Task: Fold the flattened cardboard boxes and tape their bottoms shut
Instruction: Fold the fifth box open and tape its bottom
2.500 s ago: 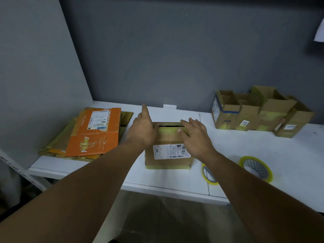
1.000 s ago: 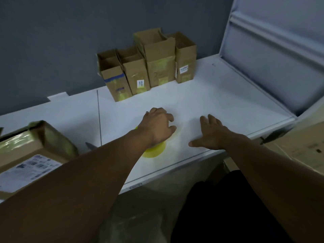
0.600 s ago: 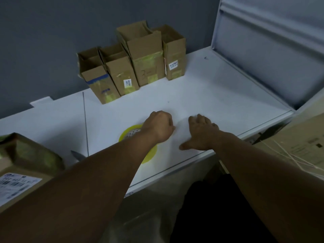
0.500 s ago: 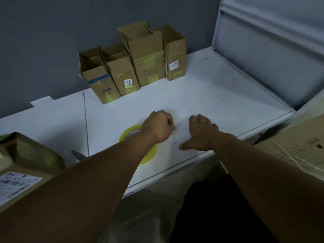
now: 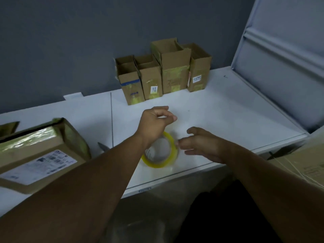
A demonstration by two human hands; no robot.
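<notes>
My left hand (image 5: 155, 122) hangs above the white table (image 5: 228, 109) with its fingers curled in and the thumb tip pressed against the forefinger, a tight pinch. A faint glossy smear runs from that pinch down toward the tape roll (image 5: 162, 156), but it is too blurred for me to tell whether the tape's end is between my fingertips. The roll is yellow with a pale core. It sits near the front edge of the table, tilted so its open middle faces up toward me, and my left wrist covers its upper left rim. My right hand (image 5: 203, 146) is just to the right of the roll, palm turned inward, fingers loosely bent and spread, thumb lifted clear. Its fingertips (image 5: 180, 143) reach the roll's right rim and seem to touch it, but nothing is wrapped in that hand. To my left lies a labelled box (image 5: 40, 151) on its side, brown, with shiny tape across its top and a white shipping label facing me. A grey metal tip (image 5: 103, 146) pokes out between this box and my left forearm. At the back, four open boxes (image 5: 173, 71) stand upright side by side against the dark grey wall (image 5: 87, 41), touching one another, their top flaps up; the third from the left is the tallest. A light grey panel (image 5: 280, 67) rises along the table's right end, and a cardboard sheet (image 5: 303, 163) shows below it at the right edge.
</notes>
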